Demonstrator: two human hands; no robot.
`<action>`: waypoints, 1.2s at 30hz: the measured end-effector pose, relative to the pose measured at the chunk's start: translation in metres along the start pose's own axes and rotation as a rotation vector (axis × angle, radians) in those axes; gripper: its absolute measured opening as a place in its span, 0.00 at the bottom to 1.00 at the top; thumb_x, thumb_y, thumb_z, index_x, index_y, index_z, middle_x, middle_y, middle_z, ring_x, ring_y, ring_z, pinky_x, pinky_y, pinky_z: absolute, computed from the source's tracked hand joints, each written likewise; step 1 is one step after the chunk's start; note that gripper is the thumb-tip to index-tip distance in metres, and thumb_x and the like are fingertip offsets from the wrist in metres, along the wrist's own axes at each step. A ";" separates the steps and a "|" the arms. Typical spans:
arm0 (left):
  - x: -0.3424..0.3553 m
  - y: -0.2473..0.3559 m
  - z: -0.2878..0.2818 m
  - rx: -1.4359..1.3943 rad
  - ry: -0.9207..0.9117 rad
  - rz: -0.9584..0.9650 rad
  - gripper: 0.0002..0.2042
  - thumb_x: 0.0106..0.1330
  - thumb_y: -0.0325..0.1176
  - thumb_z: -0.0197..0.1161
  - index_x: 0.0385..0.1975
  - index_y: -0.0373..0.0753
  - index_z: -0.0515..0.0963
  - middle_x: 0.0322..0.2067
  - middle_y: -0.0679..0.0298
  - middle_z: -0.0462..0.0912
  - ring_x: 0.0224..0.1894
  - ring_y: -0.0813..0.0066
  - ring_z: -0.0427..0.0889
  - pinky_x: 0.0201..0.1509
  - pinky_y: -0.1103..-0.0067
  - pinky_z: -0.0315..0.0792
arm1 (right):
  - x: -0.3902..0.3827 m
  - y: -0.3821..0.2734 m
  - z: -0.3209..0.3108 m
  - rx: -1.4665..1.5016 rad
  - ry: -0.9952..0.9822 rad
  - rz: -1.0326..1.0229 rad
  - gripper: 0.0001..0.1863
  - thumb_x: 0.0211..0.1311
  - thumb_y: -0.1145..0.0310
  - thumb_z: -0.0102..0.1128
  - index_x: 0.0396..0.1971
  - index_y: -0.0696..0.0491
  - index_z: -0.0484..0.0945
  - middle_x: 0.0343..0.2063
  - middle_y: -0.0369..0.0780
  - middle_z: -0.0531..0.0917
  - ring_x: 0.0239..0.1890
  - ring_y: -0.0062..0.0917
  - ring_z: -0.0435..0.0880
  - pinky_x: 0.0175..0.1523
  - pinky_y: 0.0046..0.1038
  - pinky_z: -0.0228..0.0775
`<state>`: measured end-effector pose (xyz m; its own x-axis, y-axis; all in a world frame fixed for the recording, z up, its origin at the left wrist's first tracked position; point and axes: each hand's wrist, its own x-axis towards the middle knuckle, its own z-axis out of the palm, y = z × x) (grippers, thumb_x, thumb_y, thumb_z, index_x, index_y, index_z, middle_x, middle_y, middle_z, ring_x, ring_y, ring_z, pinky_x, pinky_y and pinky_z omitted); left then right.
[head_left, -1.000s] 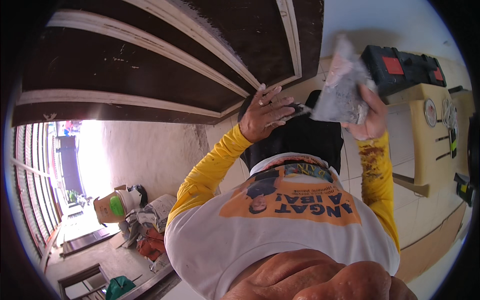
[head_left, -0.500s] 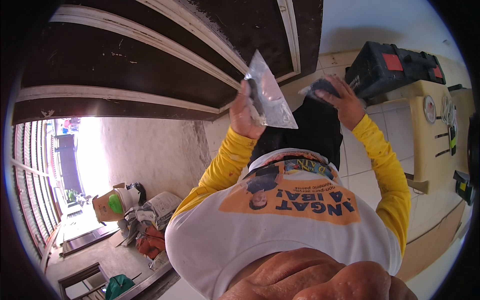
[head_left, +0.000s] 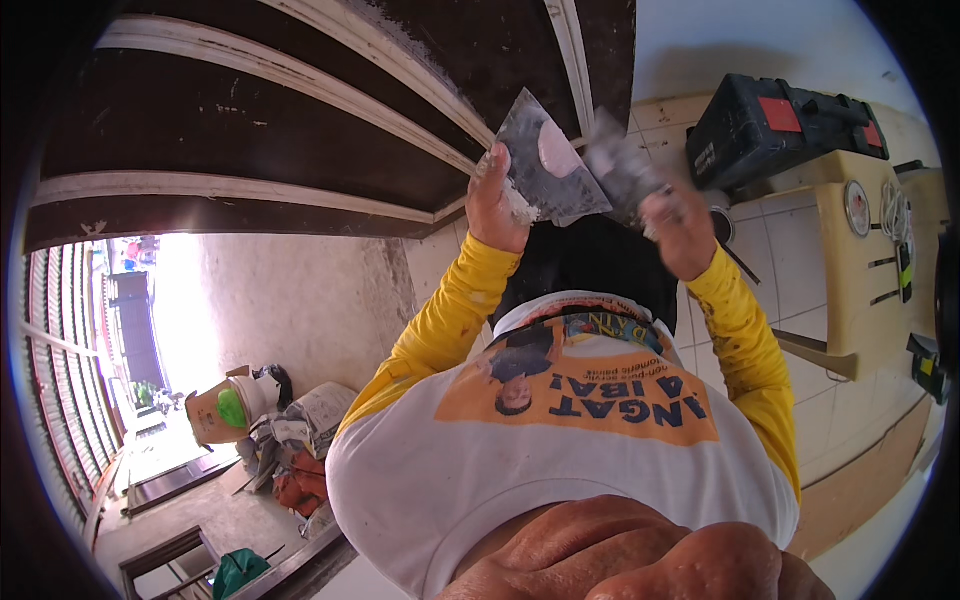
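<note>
My left hand is closed round a flat grey metal plate, tilted with one corner upward. A smooth mound of pale pink putty lies on the plate, and whitish residue clings beside my fingers. My right hand, smeared by motion, grips a putty knife whose broad grey blade reaches toward the plate's right edge. Whether blade and plate touch I cannot tell. Just beyond both hands stands a dark brown panelled door with whitish strips along its mouldings.
A black toolbox with red patches stands on the tiled floor at the far right. Nearer is a beige plastic table bearing a round lid and coiled white cable. Left, a cardboard box and rumpled sacks lie by the wall.
My right hand has swung left and nearer with the putty knife, bringing its blade close to the plate. The plate has turned and risen slightly, showing its putty more fully.
</note>
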<state>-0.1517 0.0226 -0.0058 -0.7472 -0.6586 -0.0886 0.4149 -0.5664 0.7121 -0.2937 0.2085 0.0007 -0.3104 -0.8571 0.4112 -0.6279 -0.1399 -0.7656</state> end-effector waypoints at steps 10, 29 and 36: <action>0.010 0.006 0.006 1.001 -0.260 1.013 0.24 0.72 0.51 0.49 0.52 0.36 0.77 0.49 0.56 0.81 0.62 0.53 0.70 0.67 0.65 0.57 | 0.000 0.015 0.016 2.002 0.114 0.805 0.18 0.71 0.61 0.46 0.47 0.60 0.75 0.40 0.46 0.84 0.35 0.32 0.87 0.29 0.32 0.86; -0.017 0.000 0.006 -0.277 -0.083 -0.329 0.20 0.72 0.45 0.49 0.55 0.38 0.71 0.53 0.58 0.77 0.53 0.63 0.78 0.61 0.66 0.69 | 0.028 -0.022 -0.006 -0.130 -0.126 -0.357 0.28 0.64 0.66 0.56 0.65 0.44 0.63 0.61 0.50 0.66 0.64 0.47 0.63 0.68 0.40 0.56; -0.017 0.025 0.012 -0.309 -0.102 -0.132 0.18 0.72 0.42 0.50 0.54 0.38 0.72 0.51 0.60 0.79 0.53 0.65 0.78 0.60 0.68 0.70 | -0.012 0.062 0.014 -0.091 -0.115 0.032 0.24 0.67 0.62 0.54 0.61 0.50 0.67 0.55 0.46 0.72 0.60 0.38 0.69 0.64 0.35 0.61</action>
<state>-0.1353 0.0255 0.0218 -0.8464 -0.5258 -0.0841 0.4373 -0.7766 0.4534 -0.3190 0.2035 -0.0583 -0.2504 -0.9122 0.3242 -0.6828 -0.0710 -0.7272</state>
